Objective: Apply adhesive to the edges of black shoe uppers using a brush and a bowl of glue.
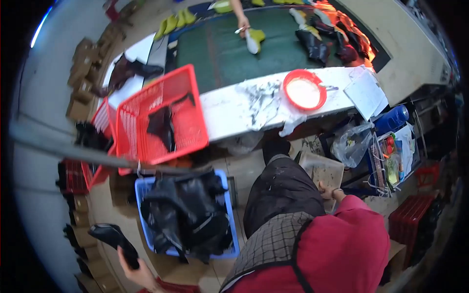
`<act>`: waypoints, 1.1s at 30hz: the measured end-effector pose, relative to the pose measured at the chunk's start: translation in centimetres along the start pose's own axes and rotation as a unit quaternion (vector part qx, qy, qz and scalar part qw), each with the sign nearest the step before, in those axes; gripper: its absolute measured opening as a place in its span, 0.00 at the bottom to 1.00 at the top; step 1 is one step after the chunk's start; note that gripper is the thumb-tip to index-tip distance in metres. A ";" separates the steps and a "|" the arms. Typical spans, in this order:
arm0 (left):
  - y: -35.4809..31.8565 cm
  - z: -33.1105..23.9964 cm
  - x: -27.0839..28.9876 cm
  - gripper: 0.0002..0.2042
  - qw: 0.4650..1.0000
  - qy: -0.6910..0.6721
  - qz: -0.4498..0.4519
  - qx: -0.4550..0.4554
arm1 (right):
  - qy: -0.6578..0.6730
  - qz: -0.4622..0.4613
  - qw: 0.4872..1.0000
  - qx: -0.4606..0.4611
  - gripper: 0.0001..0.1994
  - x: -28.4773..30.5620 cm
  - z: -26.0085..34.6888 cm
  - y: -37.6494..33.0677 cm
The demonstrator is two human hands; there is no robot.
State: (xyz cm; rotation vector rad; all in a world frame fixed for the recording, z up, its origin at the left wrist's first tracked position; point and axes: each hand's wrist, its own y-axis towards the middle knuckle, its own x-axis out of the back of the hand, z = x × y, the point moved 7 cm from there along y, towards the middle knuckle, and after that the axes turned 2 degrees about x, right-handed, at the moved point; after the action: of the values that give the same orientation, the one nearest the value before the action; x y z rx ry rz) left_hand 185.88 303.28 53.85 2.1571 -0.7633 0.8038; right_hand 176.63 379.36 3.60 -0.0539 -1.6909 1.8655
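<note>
Low on the left, my left hand grips a black boot upper by its narrower end, its pointed end turned away to the upper left. My right hand hangs beside my right thigh, in front of a translucent plastic bin. Its fingers look curled, and whatever they may hold is too small to make out. Nearest to my left hand stands a blue crate heaped with black boot uppers.
A red basket with a few dark uppers rests at the white bench's left end. A red basin of white paste sits on the bench. Across the green conveyor, another person's hand holds a yellow-green last. A blue cart stands right.
</note>
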 end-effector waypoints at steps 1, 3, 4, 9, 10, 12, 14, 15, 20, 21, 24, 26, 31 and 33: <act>-0.8 -2.5 -1.9 0.35 0.999 0.044 -0.006 -0.004 | 0.072 -0.043 0.995 0.058 0.45 2.0 -3.0 0.8; -3.2 4.0 -4.7 0.36 0.984 -0.149 0.064 0.077 | 0.126 -0.192 0.973 0.011 0.29 7.0 -7.6 3.9; -3.2 1.9 -7.8 0.36 0.984 -0.155 0.057 0.071 | 0.113 -0.295 0.942 -0.117 0.25 9.1 -11.1 4.3; -3.1 -9.5 -19.2 0.27 0.974 0.192 0.096 0.065 | 0.178 -0.260 0.939 -0.137 0.28 9.2 -24.7 15.6; -2.1 -11.1 -20.9 0.25 0.955 0.275 0.104 0.023 | 0.150 -0.135 0.977 -0.071 0.32 5.7 -20.5 19.9; -2.2 -9.4 -18.4 0.28 0.948 0.290 0.121 0.045 | 0.218 -0.064 0.951 -0.209 0.32 7.2 -17.0 16.2; -3.9 -7.5 -15.9 0.31 0.961 0.236 0.100 0.105 | 0.183 -0.055 0.964 -0.184 0.30 11.9 -15.6 14.3; -3.5 -8.7 -17.3 0.30 0.971 0.193 0.057 0.128 | 0.160 -0.057 0.970 -0.172 0.29 14.0 -16.4 14.1; -3.0 -9.9 -20.7 0.30 0.972 0.194 0.054 0.124 | 0.025 -0.030 0.998 -0.043 0.25 22.7 -15.7 15.0; -3.2 -10.3 -20.8 0.32 0.965 0.224 0.047 0.125 | 0.004 -0.030 0.999 -0.010 0.24 24.4 -14.6 16.4; -3.8 -14.2 -23.6 0.31 0.944 0.329 -0.006 0.036 | -0.034 -0.043 0.994 0.090 0.22 28.1 -10.0 21.4; -5.8 -14.2 -23.9 0.31 0.934 0.352 -0.057 0.020 | -0.039 -0.057 0.986 0.150 0.20 28.9 -7.3 24.9; -9.0 -14.9 -22.9 0.30 0.925 0.352 -0.134 -0.040 | 0.010 -0.109 0.971 0.212 0.16 27.4 -11.0 27.4; -8.2 -15.5 -22.2 0.27 0.936 0.335 -0.107 -0.016 | 0.049 -0.143 0.962 0.225 0.15 27.4 -12.4 27.4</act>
State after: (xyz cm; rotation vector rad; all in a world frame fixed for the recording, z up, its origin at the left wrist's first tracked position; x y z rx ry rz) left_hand 172.84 326.01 43.19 1.7167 -0.1828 1.2905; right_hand 148.50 403.02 -13.76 0.2660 -1.1076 1.9392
